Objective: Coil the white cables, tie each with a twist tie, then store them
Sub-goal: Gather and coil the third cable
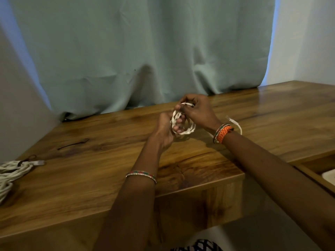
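Note:
A white cable coil (pixel 188 130) hangs just above the wooden table (pixel 108 160), wound around the fingers of my left hand (pixel 165 131). My right hand (pixel 196 110) pinches the top loop of the same coil. The cable's loose end with its plug (pixel 233 122) trails to the right behind my right wrist. Another bundle of white cables (pixel 10 173) lies at the table's left edge, with a dark twist tie (pixel 30 158) at its top. One more dark twist tie (pixel 72 144) lies flat on the table left of centre.
A grey-green curtain (pixel 145 51) hangs right behind the table's far edge. At the right, below the tabletop, an open drawer (pixel 319 173) shows something white inside. The table's front edge runs close to my forearms.

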